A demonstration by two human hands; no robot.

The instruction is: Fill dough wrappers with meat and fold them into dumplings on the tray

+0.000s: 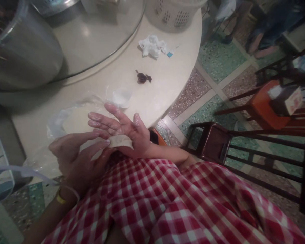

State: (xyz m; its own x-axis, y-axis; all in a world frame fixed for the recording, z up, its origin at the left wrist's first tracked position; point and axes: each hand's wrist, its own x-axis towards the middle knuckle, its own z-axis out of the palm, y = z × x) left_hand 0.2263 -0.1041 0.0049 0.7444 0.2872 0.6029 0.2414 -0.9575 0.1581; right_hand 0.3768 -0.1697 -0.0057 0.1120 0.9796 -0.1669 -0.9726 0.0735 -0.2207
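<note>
My right hand [124,130] is palm up, fingers stretched out and spread, with a whitish film on the fingertips. Across its palm lies a small, flat, pale piece of dough [120,141]. My left hand [83,157], with a yellow band at the wrist, meets it from the left, and its fingertips pinch the near end of the dough. Part of the left fingers is hidden. Behind both hands, clear plastic [53,125] on the table surrounds a pale, flat area. A small white dish [121,97] stands just beyond my right fingertips.
A large metal pot [27,54] stands at the left by a glass turntable [96,40]. The round table [173,73] also bears crumpled tissue [154,46], a dark reddish lump [143,77] and a white basket [175,15]. Chairs [213,142] stand to the right on the tiled floor.
</note>
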